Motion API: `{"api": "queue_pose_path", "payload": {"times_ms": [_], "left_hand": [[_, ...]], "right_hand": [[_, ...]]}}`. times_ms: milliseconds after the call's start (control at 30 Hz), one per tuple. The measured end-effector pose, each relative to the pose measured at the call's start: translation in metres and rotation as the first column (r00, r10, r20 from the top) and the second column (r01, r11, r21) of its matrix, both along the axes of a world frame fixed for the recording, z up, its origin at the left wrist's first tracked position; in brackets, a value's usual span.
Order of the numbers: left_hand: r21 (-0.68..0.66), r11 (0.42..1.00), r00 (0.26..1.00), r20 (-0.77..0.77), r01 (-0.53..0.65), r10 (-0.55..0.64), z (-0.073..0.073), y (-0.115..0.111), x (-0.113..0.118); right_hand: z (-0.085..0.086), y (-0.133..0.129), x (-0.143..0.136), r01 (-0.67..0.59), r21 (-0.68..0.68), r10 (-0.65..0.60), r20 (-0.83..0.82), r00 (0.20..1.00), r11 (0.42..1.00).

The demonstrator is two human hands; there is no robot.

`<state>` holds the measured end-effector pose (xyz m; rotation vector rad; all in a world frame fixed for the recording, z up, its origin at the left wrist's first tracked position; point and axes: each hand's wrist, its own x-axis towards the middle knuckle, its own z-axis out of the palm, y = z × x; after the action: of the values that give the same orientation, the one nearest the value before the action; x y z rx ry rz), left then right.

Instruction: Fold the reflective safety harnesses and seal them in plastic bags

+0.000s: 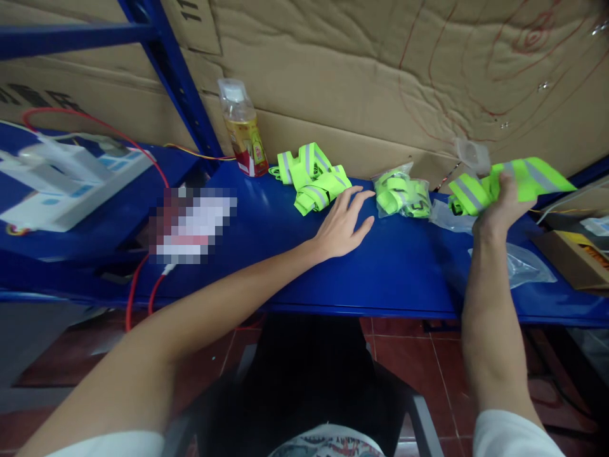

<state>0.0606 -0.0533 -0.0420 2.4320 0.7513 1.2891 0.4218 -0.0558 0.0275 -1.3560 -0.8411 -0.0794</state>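
Note:
My left hand [343, 223] is over the blue table [266, 254], fingers apart and holding nothing. Its fingertips are beside a loose pile of neon-yellow reflective straps [311, 176]. To its right lies a clear bag of similar straps [402, 193]. My right hand [507, 206] is wrapped round a bundle of neon-yellow straps with grey stripes [537, 179], raised above the right part of the table. Flat clear plastic bags [526, 265] lie beneath and beside my right wrist.
A wrapped drink bottle [247, 136] stands at the back left. A blurred-out item [195, 225] with red cables lies left, near a white power strip [71, 190]. An open cardboard box [571, 260] is at the far right; cardboard [323, 82] lines the back.

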Motion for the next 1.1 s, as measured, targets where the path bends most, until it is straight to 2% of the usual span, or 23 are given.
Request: {"api": "queue_pose_path", "payload": {"times_ms": [33,67,100,167,200,267,333,367,400,467,567,733,833,900,967,1100], "left_hand": [[0.006,1.0,1.0,0.009,-0.001,0.001,0.002,0.0,0.0],[0.013,1.0,1.0,0.026,-0.005,0.004,0.004,0.001,0.0],[0.02,1.0,0.999,0.052,-0.011,0.01,0.006,0.002,-0.001],[0.04,0.998,0.99,0.133,-0.048,0.042,0.013,0.005,-0.005],[0.056,0.995,0.981,0.179,-0.082,0.071,0.016,0.007,-0.009],[0.11,0.98,0.963,0.232,-0.163,0.134,0.023,0.014,-0.018],[0.184,0.959,0.965,0.194,-0.214,0.178,0.029,0.021,-0.028],[0.214,0.953,0.972,0.144,-0.215,0.187,0.03,0.025,-0.033],[0.224,0.952,0.977,0.093,-0.208,0.192,0.03,0.03,-0.037],[0.191,0.961,0.979,0.016,-0.201,0.202,0.028,0.038,-0.041],[0.117,0.962,0.967,-0.034,-0.247,0.252,0.023,0.047,-0.044],[0.078,0.916,0.917,-0.041,-0.394,0.397,0.024,0.053,-0.05],[0.123,0.876,0.882,-0.003,-0.467,0.471,0.031,0.054,-0.055],[0.183,0.87,0.887,0.027,-0.458,0.461,0.036,0.054,-0.058],[0.247,0.869,0.9,0.036,-0.43,0.435,0.039,0.054,-0.061],[0.355,0.865,0.918,-0.047,-0.354,0.395,0.037,0.054,-0.062]], "right_hand": [[0.005,-0.002,-0.01,-0.03,0.113,0.034,-0.037,0.999,0.993],[0.008,-0.005,-0.022,-0.083,0.261,0.111,-0.094,0.989,0.962],[0.01,-0.009,-0.035,-0.19,0.359,0.255,-0.142,0.957,0.914],[0.011,-0.018,-0.066,-0.407,0.367,0.499,-0.205,0.842,0.837],[0.01,-0.022,-0.082,-0.457,0.363,0.551,-0.22,0.805,0.812],[0.007,-0.029,-0.113,-0.572,0.249,0.622,-0.235,0.747,0.781],[0.006,-0.03,-0.138,-0.733,0.019,0.717,-0.225,0.66,0.68],[0.006,-0.028,-0.148,-0.766,-0.082,0.745,-0.188,0.64,0.638],[0.006,-0.024,-0.155,-0.779,-0.159,0.767,-0.141,0.626,0.607],[0.004,-0.015,-0.165,-0.768,-0.218,0.782,-0.029,0.623,0.603],[-0.005,-0.006,-0.172,-0.76,-0.164,0.773,0.033,0.633,0.629],[-0.021,-0.015,-0.183,-0.768,-0.047,0.757,-0.142,0.638,0.639],[-0.02,-0.019,-0.187,-0.737,0.071,0.726,-0.253,0.639,0.673],[-0.016,-0.019,-0.187,-0.726,0.12,0.715,-0.342,0.61,0.677],[-0.011,-0.02,-0.186,-0.779,0.106,0.736,-0.429,0.525,0.617],[-0.005,-0.033,-0.19,-0.922,0.014,0.79,-0.522,0.323,0.386]]}}
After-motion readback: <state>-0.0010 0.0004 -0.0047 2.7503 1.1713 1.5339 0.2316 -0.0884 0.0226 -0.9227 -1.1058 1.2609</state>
